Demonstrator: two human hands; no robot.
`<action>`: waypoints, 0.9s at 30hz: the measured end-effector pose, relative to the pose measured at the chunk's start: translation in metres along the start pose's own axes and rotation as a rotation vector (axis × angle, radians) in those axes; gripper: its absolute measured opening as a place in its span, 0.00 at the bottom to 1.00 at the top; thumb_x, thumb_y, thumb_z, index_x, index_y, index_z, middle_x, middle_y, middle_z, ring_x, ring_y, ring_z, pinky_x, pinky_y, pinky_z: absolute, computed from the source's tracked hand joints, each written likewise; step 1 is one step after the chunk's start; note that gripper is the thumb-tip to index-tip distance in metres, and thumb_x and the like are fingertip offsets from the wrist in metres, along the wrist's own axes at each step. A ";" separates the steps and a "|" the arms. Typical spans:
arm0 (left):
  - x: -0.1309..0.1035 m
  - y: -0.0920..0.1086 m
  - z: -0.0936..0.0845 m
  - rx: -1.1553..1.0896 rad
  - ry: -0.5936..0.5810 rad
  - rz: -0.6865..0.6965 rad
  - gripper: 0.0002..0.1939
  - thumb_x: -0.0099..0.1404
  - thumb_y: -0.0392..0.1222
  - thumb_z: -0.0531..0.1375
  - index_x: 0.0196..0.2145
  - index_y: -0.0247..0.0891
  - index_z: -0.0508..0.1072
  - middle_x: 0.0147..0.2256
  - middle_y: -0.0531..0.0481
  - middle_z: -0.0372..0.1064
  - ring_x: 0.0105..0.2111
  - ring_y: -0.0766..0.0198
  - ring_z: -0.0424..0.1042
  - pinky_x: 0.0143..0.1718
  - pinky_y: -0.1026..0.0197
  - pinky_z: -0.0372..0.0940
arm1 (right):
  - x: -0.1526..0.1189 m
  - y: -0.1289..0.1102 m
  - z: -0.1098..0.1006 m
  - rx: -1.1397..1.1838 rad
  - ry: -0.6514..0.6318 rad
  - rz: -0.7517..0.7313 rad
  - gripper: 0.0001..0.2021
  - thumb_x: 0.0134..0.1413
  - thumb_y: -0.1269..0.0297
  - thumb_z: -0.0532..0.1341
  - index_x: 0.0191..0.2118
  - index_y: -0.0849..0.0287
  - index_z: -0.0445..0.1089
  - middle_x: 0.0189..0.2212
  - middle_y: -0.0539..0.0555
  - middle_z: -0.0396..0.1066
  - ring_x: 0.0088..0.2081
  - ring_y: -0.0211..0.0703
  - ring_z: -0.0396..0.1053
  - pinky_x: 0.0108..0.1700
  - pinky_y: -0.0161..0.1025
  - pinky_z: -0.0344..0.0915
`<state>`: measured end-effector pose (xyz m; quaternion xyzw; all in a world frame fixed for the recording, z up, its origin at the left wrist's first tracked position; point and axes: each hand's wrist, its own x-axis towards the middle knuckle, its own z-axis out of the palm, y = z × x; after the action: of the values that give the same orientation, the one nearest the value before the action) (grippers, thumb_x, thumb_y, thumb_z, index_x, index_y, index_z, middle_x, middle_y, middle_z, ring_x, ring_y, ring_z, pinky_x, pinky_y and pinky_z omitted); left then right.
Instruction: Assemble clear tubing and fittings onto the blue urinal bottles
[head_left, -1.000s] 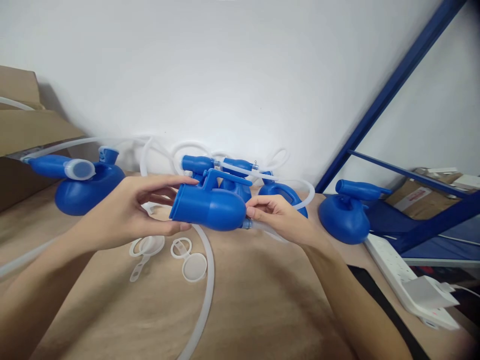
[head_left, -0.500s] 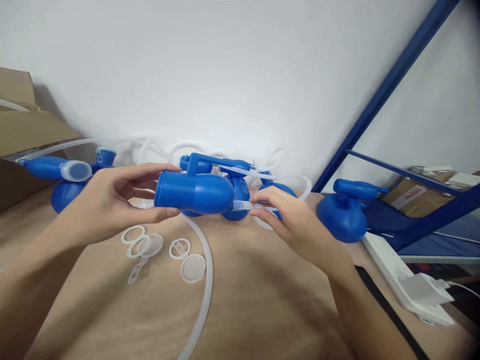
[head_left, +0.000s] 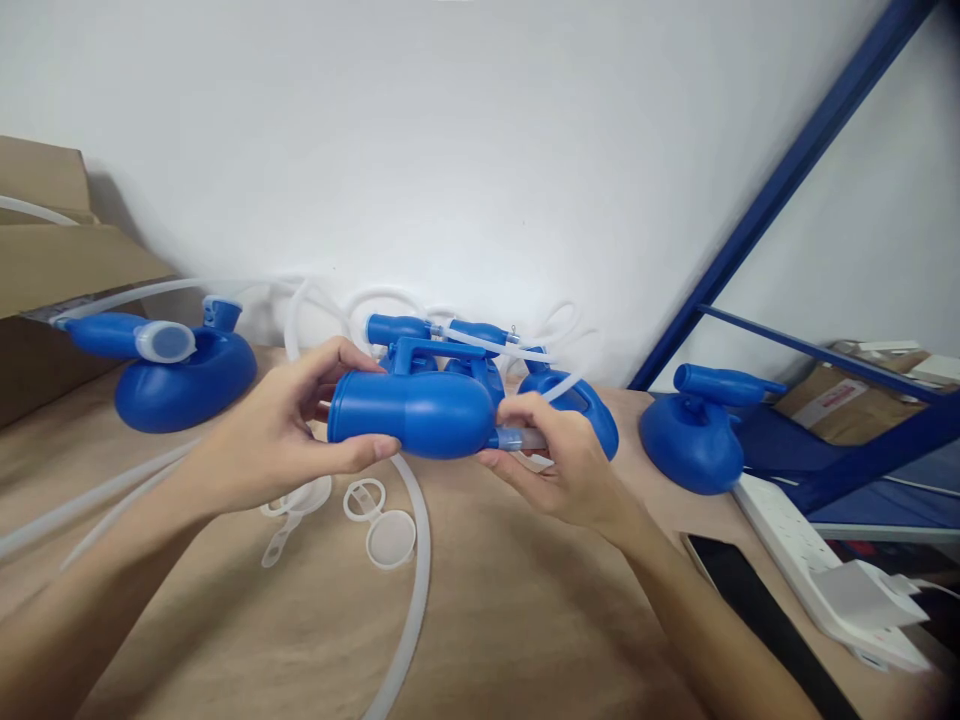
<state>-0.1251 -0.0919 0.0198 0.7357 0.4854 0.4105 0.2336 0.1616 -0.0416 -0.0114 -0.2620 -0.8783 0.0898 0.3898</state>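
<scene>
A blue plastic bottle-shaped part (head_left: 420,408) with a handle on top lies level in the air above the table. My left hand (head_left: 300,415) grips its wide left end, thumb below and fingers behind. At the rounded right end, a clear connector (head_left: 517,438) sticks out, and my right hand (head_left: 559,450) has its fingers closed around it and the tube end. Under the held part, clear plastic caps with ring straps (head_left: 390,538) lie on the table beside a white tube (head_left: 420,560).
Other blue containers (head_left: 184,385) stand at the left, along the wall and at the right (head_left: 690,445). A cardboard box (head_left: 75,265) is at far left. A black phone (head_left: 765,610), a white power strip (head_left: 810,570) and a blue metal frame (head_left: 795,160) are at right.
The blue part has moved right and slightly down in my left hand. My right hand has come closer around the clear connector. The view has shifted slightly.
</scene>
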 end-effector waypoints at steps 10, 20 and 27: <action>0.000 -0.014 -0.010 -0.018 -0.025 0.074 0.50 0.59 0.47 0.76 0.73 0.49 0.59 0.54 0.46 0.78 0.47 0.52 0.80 0.39 0.63 0.76 | 0.001 0.008 -0.006 0.047 0.022 -0.190 0.25 0.70 0.57 0.64 0.67 0.59 0.69 0.35 0.52 0.79 0.28 0.38 0.71 0.31 0.35 0.69; -0.002 -0.026 -0.029 -0.030 -0.038 0.286 0.44 0.52 0.40 0.80 0.63 0.61 0.72 0.56 0.51 0.79 0.54 0.47 0.79 0.52 0.50 0.79 | -0.006 -0.007 -0.021 -0.158 -0.213 -0.327 0.27 0.77 0.51 0.53 0.72 0.60 0.60 0.31 0.51 0.80 0.30 0.40 0.76 0.36 0.36 0.73; -0.008 -0.021 -0.029 0.023 0.008 0.318 0.45 0.49 0.46 0.81 0.61 0.69 0.73 0.52 0.58 0.81 0.50 0.51 0.82 0.52 0.54 0.80 | -0.007 -0.016 -0.038 -0.123 -0.250 -0.417 0.26 0.76 0.56 0.54 0.73 0.58 0.58 0.28 0.49 0.77 0.32 0.41 0.77 0.36 0.34 0.73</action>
<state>-0.1621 -0.0915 0.0173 0.8044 0.3682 0.4396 0.1552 0.1870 -0.0606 0.0156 -0.0852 -0.9585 -0.0145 0.2715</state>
